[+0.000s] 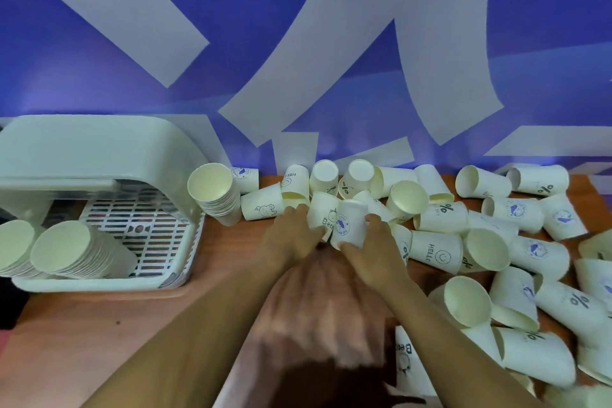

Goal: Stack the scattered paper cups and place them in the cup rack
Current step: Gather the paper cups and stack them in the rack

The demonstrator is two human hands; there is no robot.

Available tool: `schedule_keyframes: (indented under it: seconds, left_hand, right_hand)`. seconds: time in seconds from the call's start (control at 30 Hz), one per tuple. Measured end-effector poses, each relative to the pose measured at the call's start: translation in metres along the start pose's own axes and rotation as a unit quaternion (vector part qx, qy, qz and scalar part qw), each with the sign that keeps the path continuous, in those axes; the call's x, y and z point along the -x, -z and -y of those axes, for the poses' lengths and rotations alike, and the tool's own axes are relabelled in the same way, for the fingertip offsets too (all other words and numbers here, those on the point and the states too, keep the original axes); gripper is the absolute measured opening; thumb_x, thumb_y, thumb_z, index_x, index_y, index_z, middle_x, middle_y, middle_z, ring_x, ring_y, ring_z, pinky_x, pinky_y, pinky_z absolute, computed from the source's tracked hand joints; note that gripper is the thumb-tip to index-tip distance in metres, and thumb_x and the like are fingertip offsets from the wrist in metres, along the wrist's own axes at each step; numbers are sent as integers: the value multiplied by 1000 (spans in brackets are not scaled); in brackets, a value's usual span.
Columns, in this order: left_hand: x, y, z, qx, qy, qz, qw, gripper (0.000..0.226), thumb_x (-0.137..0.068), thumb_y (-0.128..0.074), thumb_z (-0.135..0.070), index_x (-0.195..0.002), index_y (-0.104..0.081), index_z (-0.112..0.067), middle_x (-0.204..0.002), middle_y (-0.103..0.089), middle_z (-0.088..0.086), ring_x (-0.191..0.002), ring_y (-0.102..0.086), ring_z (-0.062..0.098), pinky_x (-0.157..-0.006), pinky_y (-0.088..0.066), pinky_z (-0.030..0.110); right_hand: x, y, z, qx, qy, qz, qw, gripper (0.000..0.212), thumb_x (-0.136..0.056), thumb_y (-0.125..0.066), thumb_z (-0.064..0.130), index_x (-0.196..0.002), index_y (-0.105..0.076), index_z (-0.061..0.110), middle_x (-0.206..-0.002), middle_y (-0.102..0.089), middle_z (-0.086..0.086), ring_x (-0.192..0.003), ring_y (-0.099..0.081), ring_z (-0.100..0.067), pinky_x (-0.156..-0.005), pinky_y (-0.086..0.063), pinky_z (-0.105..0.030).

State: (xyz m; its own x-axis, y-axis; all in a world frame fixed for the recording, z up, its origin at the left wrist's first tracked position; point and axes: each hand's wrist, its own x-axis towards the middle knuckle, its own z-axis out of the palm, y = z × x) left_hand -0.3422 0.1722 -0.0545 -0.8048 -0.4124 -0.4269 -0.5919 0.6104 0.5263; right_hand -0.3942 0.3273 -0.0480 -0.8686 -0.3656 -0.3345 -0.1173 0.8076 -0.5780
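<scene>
Several white paper cups (433, 247) with blue prints lie scattered over the right half of the wooden table (99, 324). My left hand (291, 235) grips a cup marked "Bet" (323, 212). Pressed against it is a second cup bearing a blue badge (351, 222), held by my right hand (374, 248). A stack of nested cups (215, 192) lies on its side next to the white cup rack (99, 155) at the left. Two more stacks (66, 252) lie inside the rack on its slotted tray.
A blue wall with pale stripes (298, 43) rises right behind the table. Loose cups crowd the back edge and the right front corner. A blurred brown patch sits between my forearms near the table's front edge.
</scene>
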Motion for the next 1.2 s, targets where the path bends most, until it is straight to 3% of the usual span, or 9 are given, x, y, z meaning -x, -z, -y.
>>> schedule_keyframes:
  seconds: [0.17, 0.3, 0.57, 0.67, 0.83, 1.0, 1.13, 1.2]
  left_hand:
    - [-21, -16, -2, 37, 47, 15, 998, 58, -83, -57, -55, -119, -44, -11, -121, -54, 11, -111, -53, 32, -93, -44, 44]
    - [-31, -19, -2, 110, 45, 3, 993, 53, -82, -65, -44, -113, -40, -10, -116, -57, 11, -107, -56, 30, -91, -46, 40]
    - [-25, -17, 1, 187, 40, -16, 981, 57, -80, -74, -27, -117, -35, -7, -109, -54, 5, -95, -54, 19, -75, -42, 26]
    - [-14, -11, 4, 220, 54, -18, 974, 60, -77, -77, -22, -121, -39, -6, -109, -54, 0, -85, -52, 9, -56, -41, 11]
    - [13, -6, 15, 158, 59, -6, 986, 48, -77, -74, -32, -108, -48, -7, -103, -53, 3, -89, -49, 16, -62, -36, 24]
    - [44, 3, 19, 127, 51, 12, 991, 54, -77, -71, -40, -115, -54, -5, -110, -56, 8, -95, -52, 20, -68, -35, 27]
    - [71, 13, 16, 154, 40, 12, 987, 44, -78, -72, -35, -109, -51, -12, -110, -56, 7, -96, -54, 21, -76, -44, 30]
    - [87, 20, 16, 183, 33, 14, 983, 46, -80, -70, -28, -116, -44, -14, -110, -53, 4, -97, -52, 19, -70, -42, 26]
  right_hand:
    - [-10, -4, -4, 22, -16, -11, 1000, 59, -78, -67, 41, -120, -37, 12, -117, -55, -8, -105, -55, -29, -80, -48, -41]
    - [-16, -6, -4, 63, -29, -16, 997, 59, -79, -65, 45, -117, -35, 12, -116, -58, -7, -104, -58, -30, -75, -47, -38]
    - [-19, -5, 3, 49, -44, -17, 998, 63, -77, -68, 38, -121, -32, 10, -120, -51, -10, -108, -55, -33, -79, -46, -40]
    - [-13, 2, 5, 41, -34, -19, 998, 68, -77, -69, 36, -127, -30, 12, -126, -46, -9, -113, -51, -31, -82, -43, -39]
    - [8, 13, 11, 24, -15, -32, 999, 72, -76, -69, 39, -132, -29, 19, -126, -43, -5, -113, -49, -27, -83, -42, -39]
    - [35, 25, 15, 23, 7, -55, 998, 73, -75, -67, 42, -135, -30, 23, -124, -44, -6, -113, -50, -30, -85, -46, -42]
    - [55, 39, 16, 17, 19, -67, 997, 74, -74, -68, 40, -136, -32, 24, -130, -41, -6, -113, -51, -31, -85, -46, -41]
    - [64, 45, 17, 9, 30, -73, 997, 73, -74, -69, 38, -136, -34, 23, -132, -39, -7, -112, -52, -31, -84, -45, -39]
